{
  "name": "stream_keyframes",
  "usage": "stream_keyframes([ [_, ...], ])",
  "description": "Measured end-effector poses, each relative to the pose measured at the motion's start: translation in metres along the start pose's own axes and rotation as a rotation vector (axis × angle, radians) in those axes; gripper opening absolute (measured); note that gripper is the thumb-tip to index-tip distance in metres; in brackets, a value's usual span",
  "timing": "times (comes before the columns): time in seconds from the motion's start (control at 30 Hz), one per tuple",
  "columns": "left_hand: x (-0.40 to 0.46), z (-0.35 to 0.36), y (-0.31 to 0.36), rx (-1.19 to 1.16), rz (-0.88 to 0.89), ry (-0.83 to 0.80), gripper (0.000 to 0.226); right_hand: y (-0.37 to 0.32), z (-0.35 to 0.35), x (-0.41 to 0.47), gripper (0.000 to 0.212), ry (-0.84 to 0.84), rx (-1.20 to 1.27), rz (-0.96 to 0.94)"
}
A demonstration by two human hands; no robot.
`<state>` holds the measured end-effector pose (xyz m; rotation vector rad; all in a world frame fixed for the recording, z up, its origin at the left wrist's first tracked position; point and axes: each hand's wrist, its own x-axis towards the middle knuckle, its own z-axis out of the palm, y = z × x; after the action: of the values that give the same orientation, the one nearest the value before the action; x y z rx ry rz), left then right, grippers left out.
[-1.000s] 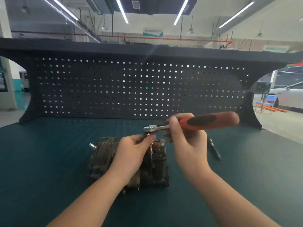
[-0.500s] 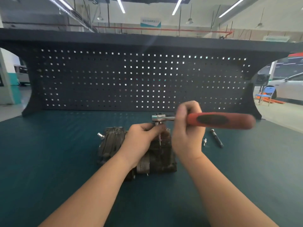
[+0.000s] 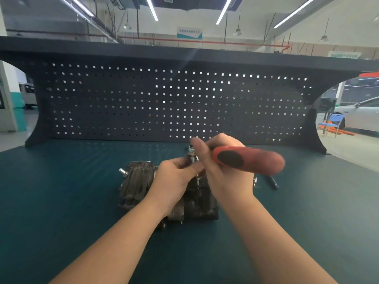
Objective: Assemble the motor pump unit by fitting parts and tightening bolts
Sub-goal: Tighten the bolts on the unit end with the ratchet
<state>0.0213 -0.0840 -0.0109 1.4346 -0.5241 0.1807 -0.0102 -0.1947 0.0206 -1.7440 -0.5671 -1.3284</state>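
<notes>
A dark finned motor pump unit [image 3: 137, 185] lies on the teal bench mat, a short metal shaft poking out at its left end. My right hand [image 3: 225, 175] grips a ratchet wrench [image 3: 248, 161] by its red and black handle, which points right and is blurred. The wrench's metal head sits over a bolt [image 3: 198, 177] standing upright on the pump's top. My left hand [image 3: 174, 181] rests on the pump, and its fingertips pinch the socket under the wrench head. Much of the pump's right half is hidden behind both hands.
A dark socket extension [image 3: 273, 182] lies on the mat to the right of the pump, with a small bolt [image 3: 255, 181] beside my right wrist. A black pegboard [image 3: 164, 99] closes off the back of the bench.
The wrench handle has swung from pointing right and slightly away toward me, clockwise about the bolt. My left hand has stayed at the socket. The view has shifted slightly.
</notes>
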Motion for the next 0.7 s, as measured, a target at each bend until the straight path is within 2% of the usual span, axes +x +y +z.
stream_keyframes([
  [0.07,0.001,-0.001,0.0,0.011,-0.016,-0.015,0.024,0.002,-0.001,0.001,0.045,-0.024,-0.012,0.014],
  [0.13,0.003,-0.002,0.0,0.003,-0.048,-0.027,0.022,0.009,-0.003,0.003,0.045,0.039,0.125,0.152],
  [0.23,0.005,-0.002,0.0,0.032,-0.068,-0.034,0.014,0.031,-0.004,0.007,0.035,0.26,0.374,0.592],
  [0.3,0.004,-0.002,-0.001,0.071,-0.062,-0.035,0.016,0.045,-0.003,0.008,0.028,0.289,0.627,0.919],
  [0.37,0.003,0.0,-0.001,0.107,-0.048,-0.021,0.017,0.047,-0.001,0.009,0.029,0.322,0.768,1.009],
  [0.4,0.002,0.001,-0.001,0.113,-0.037,-0.003,0.016,0.044,-0.001,0.009,0.032,0.339,0.715,0.949],
  [0.47,0.001,0.004,-0.002,0.09,-0.023,0.057,0.016,0.028,-0.003,0.01,0.04,0.329,0.509,0.676],
  [0.53,-0.001,0.005,0.0,0.036,-0.035,0.099,0.017,0.007,-0.003,0.008,0.038,0.243,0.326,0.34],
  [0.57,-0.001,0.005,0.001,0.021,-0.039,0.1,0.018,0.0,-0.001,0.006,0.035,0.176,0.241,0.23],
  [0.63,-0.001,0.004,0.002,0.04,-0.042,0.08,0.019,-0.01,0.003,0.002,0.033,0.053,0.113,0.122],
  [0.7,-0.001,0.002,0.003,0.068,-0.05,0.047,0.021,-0.01,0.004,0.0,0.031,-0.028,0.08,0.108],
])
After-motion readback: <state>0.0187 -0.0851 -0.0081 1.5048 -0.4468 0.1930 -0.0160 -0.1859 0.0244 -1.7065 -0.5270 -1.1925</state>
